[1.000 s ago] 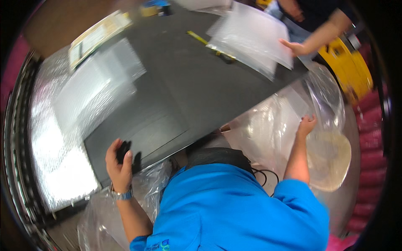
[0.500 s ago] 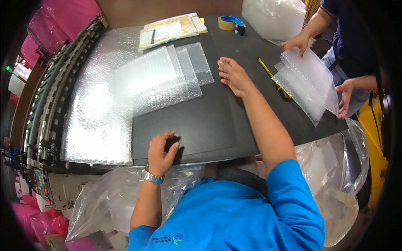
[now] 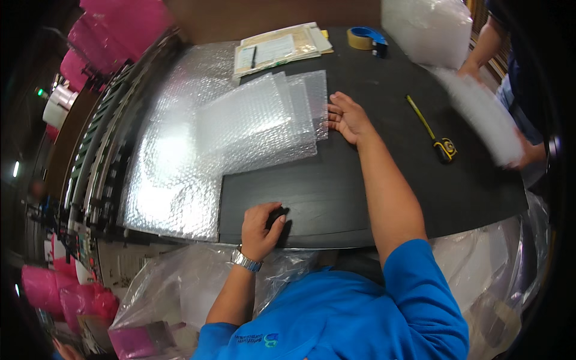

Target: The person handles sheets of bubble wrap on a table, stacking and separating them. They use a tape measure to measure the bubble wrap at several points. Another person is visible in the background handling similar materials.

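Several clear bubble wrap sheets (image 3: 255, 120) lie overlapped and fanned out at the middle left of the black table. My right hand (image 3: 350, 120) is open, its fingers stretched out against the right edge of the outermost sheet. Near the front edge of the table rests my left hand (image 3: 262, 229), fingers curled and a metal watch on its wrist. A dark patch shows between its thumb and fingers; whether it is an object or shadow I cannot make out. Beneath the sheets on the left is a larger silvery bubble sheet (image 3: 174, 204).
A yellow tape measure (image 3: 444, 150) lies partly extended on the right. Papers with a pen (image 3: 282, 49) and a blue tape dispenser (image 3: 367, 39) are at the back. At the far right, a co-worker holds bubble sheets (image 3: 480, 114). A roller machine (image 3: 99, 141) borders the left.
My right hand has come to the edge of the fanned sheets. The co-worker's sheets have moved away from the tape measure, uncovering it. The whole view has shifted; my left hand stays at the front edge.
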### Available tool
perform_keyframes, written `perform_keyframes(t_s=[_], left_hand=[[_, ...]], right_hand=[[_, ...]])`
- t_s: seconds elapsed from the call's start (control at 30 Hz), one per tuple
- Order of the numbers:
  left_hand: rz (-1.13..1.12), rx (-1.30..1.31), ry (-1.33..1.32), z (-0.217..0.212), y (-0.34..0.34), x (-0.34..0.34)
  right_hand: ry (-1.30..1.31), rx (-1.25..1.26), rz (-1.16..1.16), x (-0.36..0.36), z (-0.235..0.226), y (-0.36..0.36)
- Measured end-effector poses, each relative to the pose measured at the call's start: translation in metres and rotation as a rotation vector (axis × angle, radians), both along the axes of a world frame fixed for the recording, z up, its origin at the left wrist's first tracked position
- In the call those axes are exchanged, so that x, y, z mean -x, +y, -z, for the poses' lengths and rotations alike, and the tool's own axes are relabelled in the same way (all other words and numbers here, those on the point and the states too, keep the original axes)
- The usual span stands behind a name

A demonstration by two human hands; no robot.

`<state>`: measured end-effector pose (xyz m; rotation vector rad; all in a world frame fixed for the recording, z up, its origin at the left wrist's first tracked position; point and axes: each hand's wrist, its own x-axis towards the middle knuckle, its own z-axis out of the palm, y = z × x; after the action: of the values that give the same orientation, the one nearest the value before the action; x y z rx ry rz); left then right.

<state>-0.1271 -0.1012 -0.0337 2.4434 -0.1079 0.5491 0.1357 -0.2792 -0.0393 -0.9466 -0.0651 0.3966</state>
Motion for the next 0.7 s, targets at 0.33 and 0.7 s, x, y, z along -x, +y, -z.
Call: perform_keyframes(t_s=[0.33, 0.7], left_hand=[[0.037, 0.007, -0.023, 0.000, 0.003, -0.001], [-0.079, 0.128, -0.114, -0.025, 0.030, -0.016]], right_hand=[[-0.085, 0.096, -0.170, 0.006, 0.002, 0.009], [-0.066, 0.072, -0.190, 0.007, 0.000, 0.008]])
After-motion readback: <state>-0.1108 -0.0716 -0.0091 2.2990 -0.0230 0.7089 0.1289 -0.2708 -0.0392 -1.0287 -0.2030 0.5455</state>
